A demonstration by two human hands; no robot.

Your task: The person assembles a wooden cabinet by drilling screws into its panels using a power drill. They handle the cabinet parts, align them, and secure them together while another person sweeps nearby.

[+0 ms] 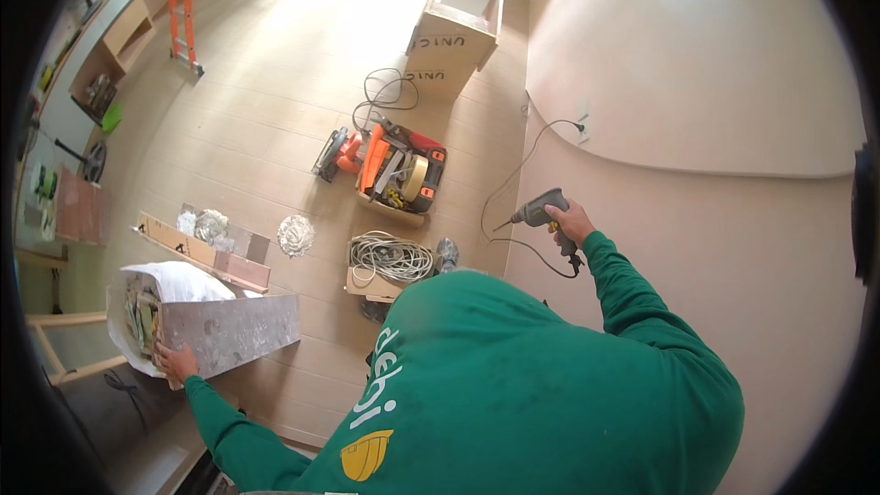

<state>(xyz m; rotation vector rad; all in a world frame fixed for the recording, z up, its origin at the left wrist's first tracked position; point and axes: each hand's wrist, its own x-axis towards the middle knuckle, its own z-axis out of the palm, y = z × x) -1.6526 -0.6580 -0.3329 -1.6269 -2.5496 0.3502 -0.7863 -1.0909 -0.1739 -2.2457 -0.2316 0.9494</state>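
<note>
My right hand (570, 223) is closed around the handle of a grey corded drill (543, 208). The drill's bit points left, and its black cord (532, 244) hangs below the grip. Far to the left, my left hand (176, 362) grips the end of a long grey speckled board (234, 335). Beside that hand stands a white sack (183, 281) stuffed with scraps of debris. The undersides of the left fingers are hidden against the board.
An orange-and-black toolbox (401, 170), a circular saw (337, 154) and a box of coiled cable (392, 258) stand on the floor. A wall outlet (584, 124) takes a plug. Behind are a tall carton (449, 41) and an orange ladder (181, 14). Shelves line the left.
</note>
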